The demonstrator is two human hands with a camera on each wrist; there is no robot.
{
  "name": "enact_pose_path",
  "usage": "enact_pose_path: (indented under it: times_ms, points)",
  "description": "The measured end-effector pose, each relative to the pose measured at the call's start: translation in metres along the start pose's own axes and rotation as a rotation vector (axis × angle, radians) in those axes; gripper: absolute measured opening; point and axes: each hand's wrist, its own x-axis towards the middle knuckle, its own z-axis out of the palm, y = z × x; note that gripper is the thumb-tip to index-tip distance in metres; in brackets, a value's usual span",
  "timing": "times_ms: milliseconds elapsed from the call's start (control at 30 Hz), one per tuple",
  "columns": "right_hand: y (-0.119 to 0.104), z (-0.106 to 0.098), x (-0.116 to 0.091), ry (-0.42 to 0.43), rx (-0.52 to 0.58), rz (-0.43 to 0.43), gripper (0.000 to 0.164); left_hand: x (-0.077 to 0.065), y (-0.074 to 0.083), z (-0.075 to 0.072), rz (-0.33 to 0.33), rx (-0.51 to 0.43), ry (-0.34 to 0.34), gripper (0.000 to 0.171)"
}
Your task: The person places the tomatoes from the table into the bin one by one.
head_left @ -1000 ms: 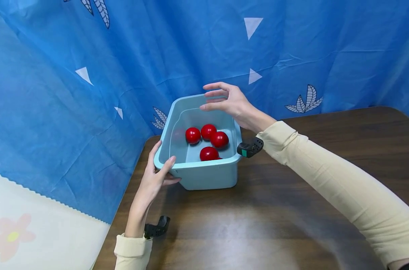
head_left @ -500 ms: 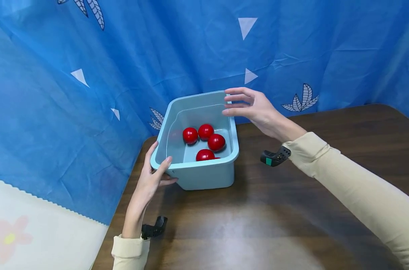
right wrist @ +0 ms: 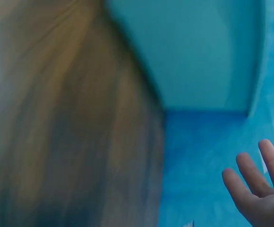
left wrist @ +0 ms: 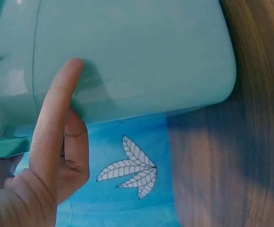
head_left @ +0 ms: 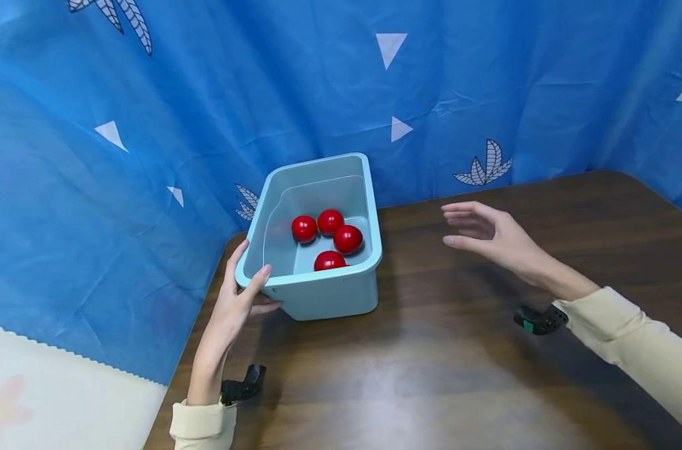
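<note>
A light blue plastic bin (head_left: 324,297) stands on the dark wooden table, with several glossy red balls (head_left: 348,239) lying in its bottom. My left hand (head_left: 230,309) grips the bin's near left corner, thumb over the rim and other fingers around the outside. In the left wrist view a straight finger (left wrist: 56,111) lies along the bin's outer wall (left wrist: 160,56). Off to the bin's right, my right hand (head_left: 495,240) hovers above the table with loosely bent fingers and nothing in them. The right wrist view has its spread fingers (right wrist: 250,175) low in the corner.
Behind the table (head_left: 442,325) hangs a blue curtain (head_left: 329,81) with white triangles and leaf prints, close to the bin's far side. A white cloth (head_left: 65,381) with a flower print is at the lower left.
My right hand has moved from above the bin's far right rim down and right, over the table. The left hand stays on the bin; the head view has shifted slightly.
</note>
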Motion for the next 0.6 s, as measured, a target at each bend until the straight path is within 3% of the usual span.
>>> enact_pose_path:
  times_ms: [200,300,400,600]
  points:
    - [0.028,-0.009,-0.028,-0.082,-0.489,-0.073,0.072,0.001,0.0,-0.007,0.007,0.0,-0.001,0.074]
    - [0.041,-0.01,-0.037,-0.159,-0.664,-0.095,0.084,0.001,-0.002,-0.009,0.009,-0.012,0.002,0.074]
    - [0.05,-0.007,-0.045,-0.183,-0.758,-0.119,0.091,0.002,-0.005,-0.009,0.018,-0.018,0.0,0.074]
    - [0.053,-0.001,-0.053,-0.197,-0.812,-0.084,0.095,0.004,-0.007,-0.009,0.023,0.02,0.001,0.073]
